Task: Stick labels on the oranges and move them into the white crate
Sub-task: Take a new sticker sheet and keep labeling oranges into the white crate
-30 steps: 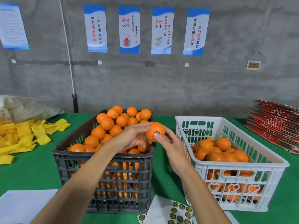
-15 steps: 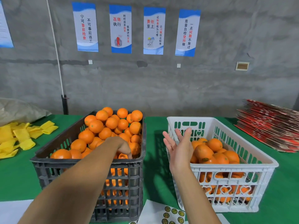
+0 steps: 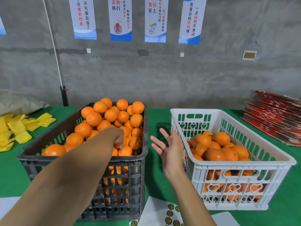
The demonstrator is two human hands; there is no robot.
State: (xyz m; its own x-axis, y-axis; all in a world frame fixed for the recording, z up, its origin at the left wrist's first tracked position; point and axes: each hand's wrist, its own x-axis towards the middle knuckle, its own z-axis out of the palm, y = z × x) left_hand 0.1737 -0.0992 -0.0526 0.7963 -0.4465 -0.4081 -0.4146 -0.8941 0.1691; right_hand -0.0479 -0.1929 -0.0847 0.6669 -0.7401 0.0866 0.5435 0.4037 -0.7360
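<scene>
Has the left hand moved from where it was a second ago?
Yes. The left hand has dropped from above the black crate's front rim, where it held an orange, down among the oranges inside.

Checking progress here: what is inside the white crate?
The white crate holds a pile of oranges, more showing through its slotted sides. Whether they carry labels, and the crate's floor, cannot be seen.

Glossy, finely dimpled oranges (image 3: 110,115). Matt, scuffed dark plastic crate (image 3: 84,162); smooth white plastic crate (image 3: 241,165). Green cloth on worktop (image 3: 156,118). Rough grey concrete wall (image 3: 162,75). Glossy paper label sheet (image 3: 156,212).
</scene>
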